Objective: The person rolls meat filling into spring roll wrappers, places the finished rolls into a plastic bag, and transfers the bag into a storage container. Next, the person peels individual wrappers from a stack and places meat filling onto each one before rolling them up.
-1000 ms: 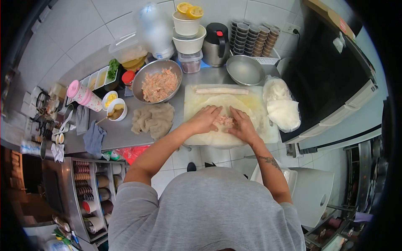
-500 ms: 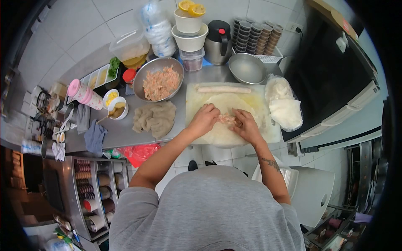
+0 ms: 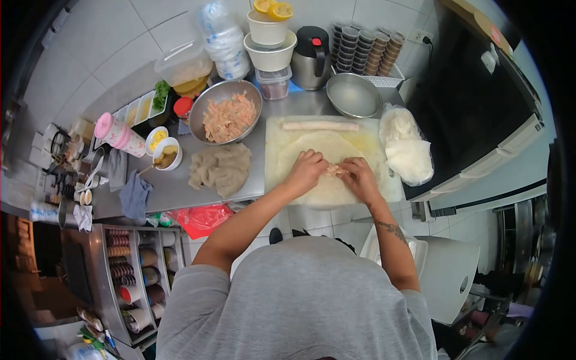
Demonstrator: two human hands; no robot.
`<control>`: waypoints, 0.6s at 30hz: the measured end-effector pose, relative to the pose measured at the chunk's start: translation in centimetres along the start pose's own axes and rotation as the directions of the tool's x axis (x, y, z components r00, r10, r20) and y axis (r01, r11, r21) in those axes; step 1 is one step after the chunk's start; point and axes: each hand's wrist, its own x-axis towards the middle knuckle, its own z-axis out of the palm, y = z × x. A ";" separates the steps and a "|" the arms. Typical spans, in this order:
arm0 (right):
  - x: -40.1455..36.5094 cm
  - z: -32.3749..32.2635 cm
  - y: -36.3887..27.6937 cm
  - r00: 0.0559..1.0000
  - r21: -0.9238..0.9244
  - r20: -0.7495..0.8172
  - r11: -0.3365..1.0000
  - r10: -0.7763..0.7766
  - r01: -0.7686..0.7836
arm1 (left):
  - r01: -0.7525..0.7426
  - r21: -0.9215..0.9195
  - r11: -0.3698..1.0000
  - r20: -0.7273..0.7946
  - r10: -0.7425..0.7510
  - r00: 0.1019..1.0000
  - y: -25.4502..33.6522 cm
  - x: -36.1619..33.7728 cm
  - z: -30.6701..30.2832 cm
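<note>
Filling (image 3: 333, 171) mostly hidden between left hand (image 3: 307, 169) and right hand (image 3: 359, 177), both curled onto it.

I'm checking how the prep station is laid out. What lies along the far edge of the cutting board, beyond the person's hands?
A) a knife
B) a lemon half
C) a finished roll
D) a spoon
C: a long pale finished roll lies crosswise at the far edge of the cutting board, beyond the left hand and the right hand.
</note>
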 end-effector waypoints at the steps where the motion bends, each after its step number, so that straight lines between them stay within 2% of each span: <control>1: -0.1 0.0 0.5 1.000 0.013 0.000 1.000 -0.004 0.004 | -0.005 0.036 0.999 0.033 0.004 0.999 -0.1 -0.1 0.3; 2: -0.1 0.0 0.9 1.000 0.025 -0.001 1.000 -0.007 0.007 | 0.001 0.027 1.000 0.045 -0.003 0.999 -0.4 -0.2 0.3; 4: 0.2 -1.9 -1.6 0.994 0.165 -0.021 0.981 0.109 -0.104 | 0.014 0.007 1.000 0.068 -0.014 0.998 -0.5 -0.2 -0.1; 5: 0.4 -2.6 -2.5 0.986 0.235 -0.024 0.959 0.166 -0.156 | 0.038 -0.011 0.999 0.023 -0.038 0.999 -0.4 -0.2 -0.4; 7: 0.4 -2.4 -2.2 0.981 0.300 -0.070 0.942 0.181 -0.153 | 0.085 -0.049 0.995 -0.065 -0.088 0.994 0.1 -0.1 -1.2; 8: 0.3 -2.3 -2.0 0.977 0.332 -0.093 0.931 0.192 -0.151 | 0.076 -0.007 0.997 -0.073 -0.077 0.994 0.1 0.0 -1.3; 9: 0.5 -1.9 -2.2 0.980 0.277 -0.122 0.953 0.159 -0.120 | 0.067 0.033 0.997 -0.080 -0.065 0.995 0.0 0.1 -1.3; 11: 1.1 -0.6 -3.0 0.981 0.160 -0.171 0.985 0.087 -0.060 | 0.056 0.067 0.996 0.012 -0.057 0.998 0.0 0.2 -1.0; 13: 1.7 0.4 -3.7 0.989 0.046 -0.146 0.999 -0.002 0.009 | 0.054 0.061 0.997 0.204 -0.065 0.977 -0.5 0.1 -0.4; 14: 1.9 0.9 -4.0 0.990 -0.009 -0.130 0.999 -0.046 0.045 | 0.062 0.062 0.996 0.225 -0.075 0.972 -0.8 -0.1 -0.2; 16: 1.9 1.5 -4.2 0.991 0.031 -0.130 0.999 0.014 -0.010 | 0.079 0.063 0.995 0.262 -0.093 0.961 -1.0 -0.1 -0.2; 18: 1.9 1.1 -4.1 0.996 0.035 -0.079 0.999 0.029 -0.026 | 0.083 0.035 0.996 0.181 -0.088 0.979 -0.8 -0.4 -0.9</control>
